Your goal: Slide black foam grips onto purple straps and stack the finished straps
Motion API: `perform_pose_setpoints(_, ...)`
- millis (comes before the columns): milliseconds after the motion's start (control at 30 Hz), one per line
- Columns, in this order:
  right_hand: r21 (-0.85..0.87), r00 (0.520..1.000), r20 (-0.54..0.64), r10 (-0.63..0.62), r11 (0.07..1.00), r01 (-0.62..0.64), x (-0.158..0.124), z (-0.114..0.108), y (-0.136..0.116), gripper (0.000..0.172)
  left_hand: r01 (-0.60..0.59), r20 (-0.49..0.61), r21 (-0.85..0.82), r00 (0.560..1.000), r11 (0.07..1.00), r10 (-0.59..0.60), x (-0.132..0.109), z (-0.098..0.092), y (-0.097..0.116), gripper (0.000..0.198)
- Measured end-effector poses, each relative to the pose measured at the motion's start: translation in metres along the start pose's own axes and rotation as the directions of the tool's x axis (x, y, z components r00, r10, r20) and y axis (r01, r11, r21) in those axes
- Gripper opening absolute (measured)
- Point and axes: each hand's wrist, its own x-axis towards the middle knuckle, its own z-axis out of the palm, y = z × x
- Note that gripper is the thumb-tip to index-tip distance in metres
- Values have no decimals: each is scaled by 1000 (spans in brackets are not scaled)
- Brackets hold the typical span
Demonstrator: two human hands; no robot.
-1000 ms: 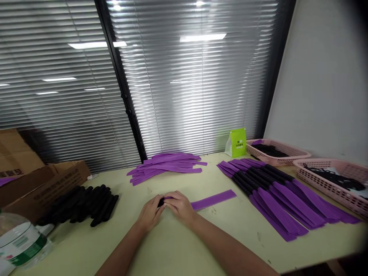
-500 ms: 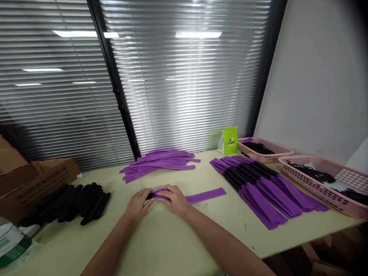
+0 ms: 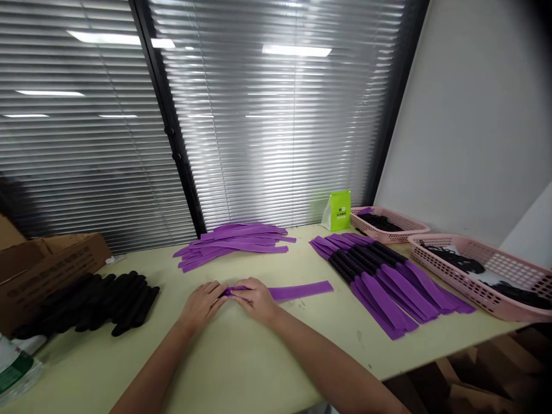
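My left hand (image 3: 204, 306) and my right hand (image 3: 255, 300) meet in the middle of the table, fingers closed. From under the right fingers a purple strip (image 3: 302, 291) runs flat to the right, and its bunched left part shows between both hands. My right fingers pinch this strip. A small dark end, apparently of a black tube, shows at the left fingertips where the strip meets it; the rest is hidden under that hand. On the left lies a heap of black tubes (image 3: 129, 302). Behind the hands is a pile of purple strips (image 3: 235, 244).
Purple strips with black ribbed middles (image 3: 366, 259) lie in a row at right. Beyond them stand two pink baskets (image 3: 474, 282) holding black items and a green bag (image 3: 340, 211). A cardboard box (image 3: 56, 267) and a clear container (image 3: 15, 368) are at left. Blinds line the back.
My hands have drawn slightly closer together, and less of the black piece shows at the left fingers. The whole view has shifted a little; the piles look the same.
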Motion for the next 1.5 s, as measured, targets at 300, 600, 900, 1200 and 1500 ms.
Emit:
perform_pose_setpoints(300, 73, 1000, -20, 23, 997, -21, -1, 1, -1, 21, -9, -26, -15, 1000, 1000, 8, -1, 3, 0, 34)
perform_pose_setpoints(600, 98, 1000, -17, 7, 995, -5, -1, 2, -2, 21, -20, -56, -19, 998, 1000, 19, -1, 4, 3, 36)
perform_pose_setpoints(900, 62, 1000, 3, 5, 998, -5, 0, 3, -3, 21, 42, 9, -179, 999, 983, -41, -1, -2, 8, 35)
perform_pose_setpoints(1200, 89, 999, 3, 42, 995, -42, -2, 6, -4, 21, 39, 3, -232, 999, 972, -39, -2, 6, 5, 32)
perform_pose_setpoints(1500, 124, 995, 66, 80, 988, -88, -2, 4, -6, 22, 11, 25, -209, 1000, 978, -6, -3, 8, 8, 33)
